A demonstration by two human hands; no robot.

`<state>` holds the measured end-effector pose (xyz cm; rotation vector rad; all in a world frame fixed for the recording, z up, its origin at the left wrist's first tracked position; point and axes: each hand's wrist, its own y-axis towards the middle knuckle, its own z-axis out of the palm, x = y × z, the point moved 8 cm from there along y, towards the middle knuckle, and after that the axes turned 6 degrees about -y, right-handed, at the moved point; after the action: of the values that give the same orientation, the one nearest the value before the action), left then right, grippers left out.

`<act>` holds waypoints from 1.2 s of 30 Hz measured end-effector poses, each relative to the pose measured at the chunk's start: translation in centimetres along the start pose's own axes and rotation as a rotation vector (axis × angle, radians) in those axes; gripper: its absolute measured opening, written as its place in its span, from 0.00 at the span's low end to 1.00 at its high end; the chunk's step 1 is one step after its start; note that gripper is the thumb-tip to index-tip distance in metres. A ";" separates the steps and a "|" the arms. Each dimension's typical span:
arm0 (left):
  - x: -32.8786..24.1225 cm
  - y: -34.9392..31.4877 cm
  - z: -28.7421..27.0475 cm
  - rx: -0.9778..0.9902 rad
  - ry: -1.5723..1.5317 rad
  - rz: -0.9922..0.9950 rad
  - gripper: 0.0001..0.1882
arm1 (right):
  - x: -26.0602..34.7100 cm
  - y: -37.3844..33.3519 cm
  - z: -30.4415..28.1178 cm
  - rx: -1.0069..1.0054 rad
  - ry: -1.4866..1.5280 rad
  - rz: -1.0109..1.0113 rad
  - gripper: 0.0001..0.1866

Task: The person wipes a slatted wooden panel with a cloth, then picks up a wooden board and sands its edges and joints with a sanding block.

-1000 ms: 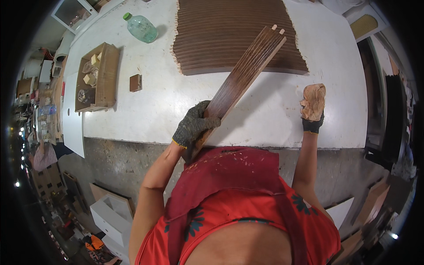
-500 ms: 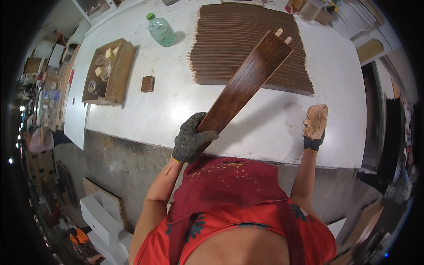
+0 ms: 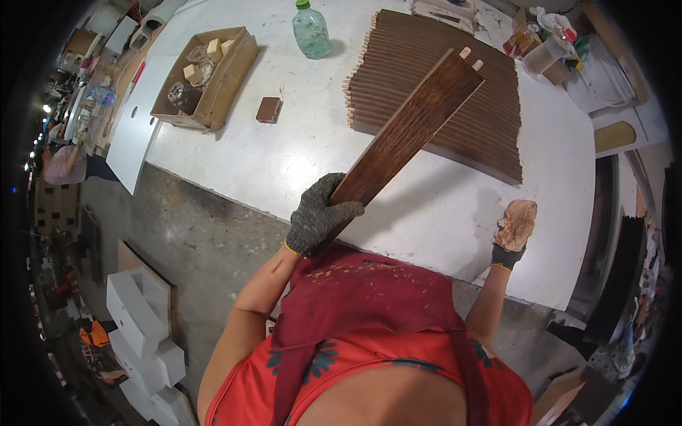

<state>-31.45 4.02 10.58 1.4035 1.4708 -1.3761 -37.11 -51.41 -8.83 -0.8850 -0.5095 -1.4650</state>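
Observation:
My left hand (image 3: 321,213), in a dark knit glove with a yellow-edged cuff, grips the near end of a dark brown wooden slat (image 3: 412,131). The slat slants up and away to the right, with two pale dowels jutting from its far end. My right hand (image 3: 507,257), gloved the same way, is closed on a crumpled beige rag (image 3: 517,224) over the right side of the bench; the rag hides most of its fingers. Beyond the held slat lies a close-packed row of similar brown slats (image 3: 405,78), with pale dowels along their left ends.
A small brown block (image 3: 268,110) lies on the white bench (image 3: 234,156). Left of it stands a wooden box (image 3: 229,89) with pale yellow blocks inside. A green-tinted bottle (image 3: 311,35) stands at the back; a translucent container (image 3: 547,55) and clutter fill the far right.
My view has turned, so the bench and its contents appear shifted and tilted. The left hand still grips the slat, whose upper face shows less glare. The right hand keeps hold of the rag.

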 end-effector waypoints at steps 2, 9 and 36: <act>-0.1 -0.1 -0.2 -0.019 0.047 0.018 0.31 | 0.1 -0.3 -0.3 -0.143 -0.014 -0.017 0.41; 0.2 -0.2 0.3 0.054 0.013 0.052 0.29 | 0.7 -0.8 1.6 -0.362 -0.040 -0.043 0.41; 13.2 -5.1 -11.2 -0.755 0.594 0.126 0.35 | 0.7 0.4 18.2 -0.098 -0.989 -0.210 0.13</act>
<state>-36.78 18.74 1.66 1.3869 1.9406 -0.2275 -32.77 -37.87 2.63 -1.6672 -1.2880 -1.1575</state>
